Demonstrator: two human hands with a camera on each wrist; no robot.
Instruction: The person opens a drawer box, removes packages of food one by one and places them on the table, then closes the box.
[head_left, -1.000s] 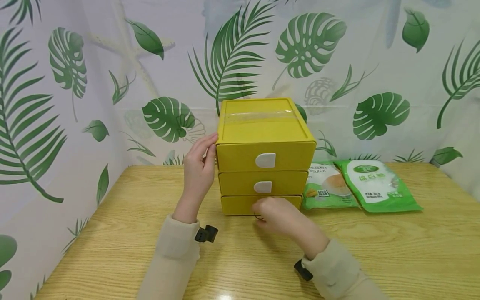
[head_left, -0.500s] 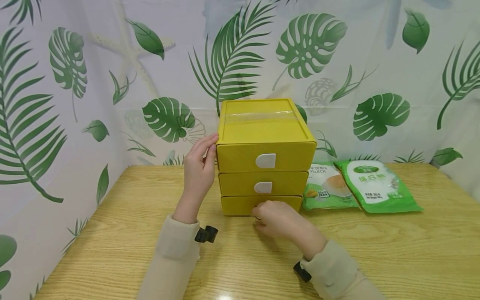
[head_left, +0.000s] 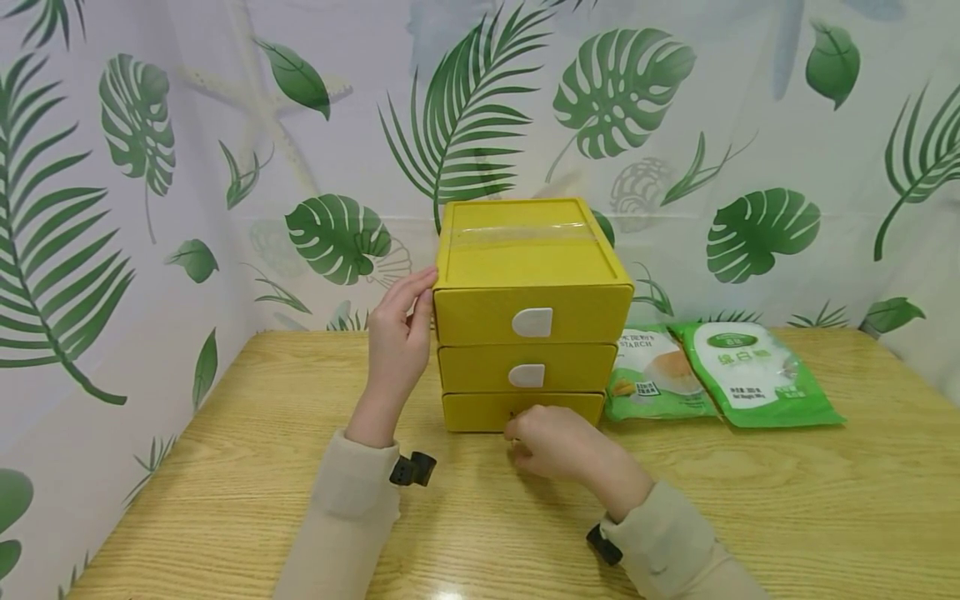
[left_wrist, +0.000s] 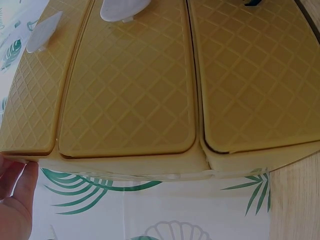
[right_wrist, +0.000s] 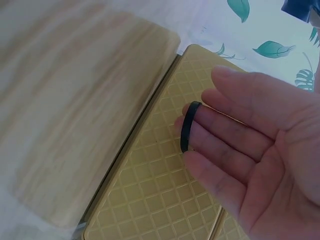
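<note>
A yellow drawer cabinet (head_left: 480, 315) with three stacked drawers faces me. White tab handles (head_left: 532, 322) mark the upper two drawers. The bottom drawer (head_left: 472, 412) has a black loop (right_wrist: 187, 127) on its front instead. My right hand (head_left: 558, 437) is low at this drawer; in the right wrist view the fingertips pass behind the loop, which crosses their pad side, while the thumb stays apart. My left hand (head_left: 400, 337) rests its extended fingers on the cabinet's upper left side, near the top front corner. All the drawers appear pushed in.
Right of the cabinet lie two green-and-white powder bags (head_left: 652, 371), side by side on the wooden table (head_left: 315, 392). Clear tape (head_left: 521, 232) crosses the cabinet top. A leaf-patterned cloth (head_left: 315, 167) hangs behind and along the left.
My right hand has dipped slightly, and the black loop at its fingers is less visible in the head view, leaving a small dark spot above them. Left hand and cabinet are nearly unchanged.
</note>
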